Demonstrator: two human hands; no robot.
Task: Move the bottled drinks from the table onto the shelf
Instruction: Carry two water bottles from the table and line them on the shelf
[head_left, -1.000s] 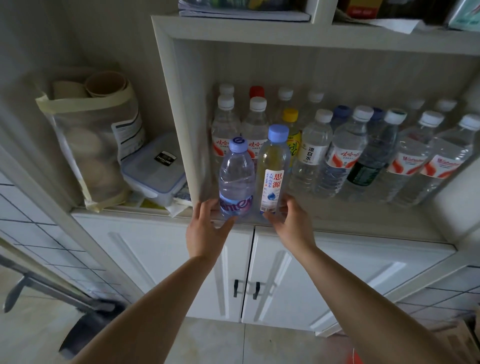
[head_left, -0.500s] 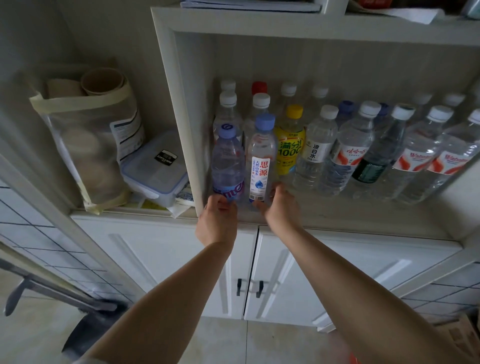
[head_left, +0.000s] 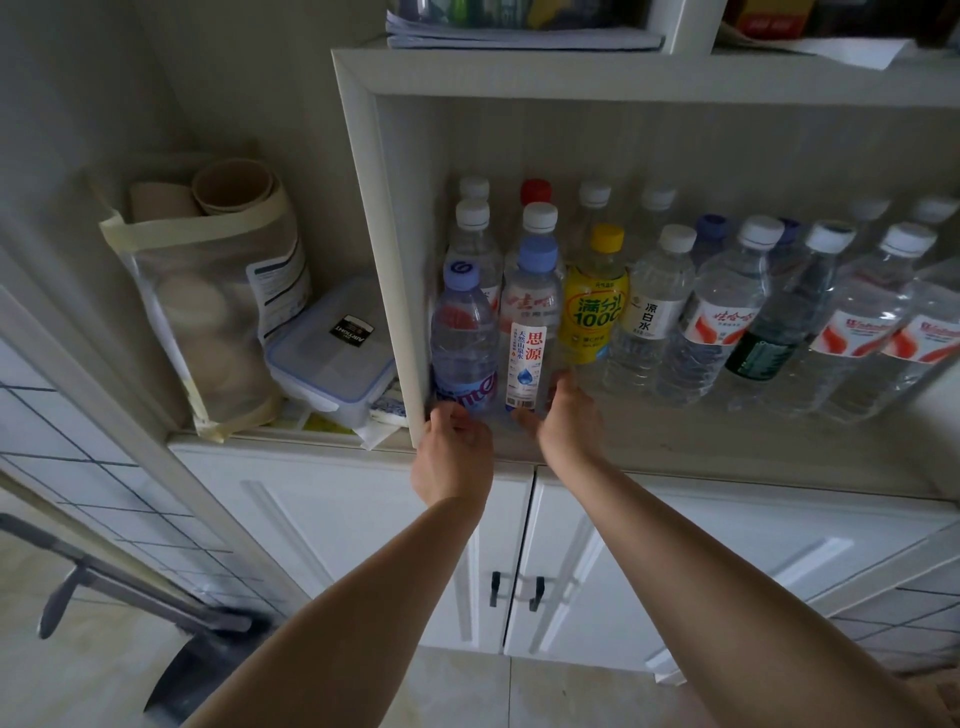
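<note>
At the middle of the frame, inside the left end of the white shelf, two small bottles stand upright side by side against the left wall: a purple-capped water bottle and, touching it on its right, a blue-capped bottle with a white label. The left hand has its fingers curled round the base of the purple-capped bottle. The right hand is at the foot of the white-labelled bottle, thumb on its left side and fingers reaching round its right, so it appears to grip the base.

Both bottles look seated on the shelf board in front of the earlier rows, with a yellow-capped drink just to the right and clear water bottles running toward the right of the frame.

The step in hand seems to be the set-down of this pair. The next move would call for loosening both grips without tipping the bottles, drawing the hands straight back toward the lower frame, and going to the table, which is out of view, for any bottles left.
</note>
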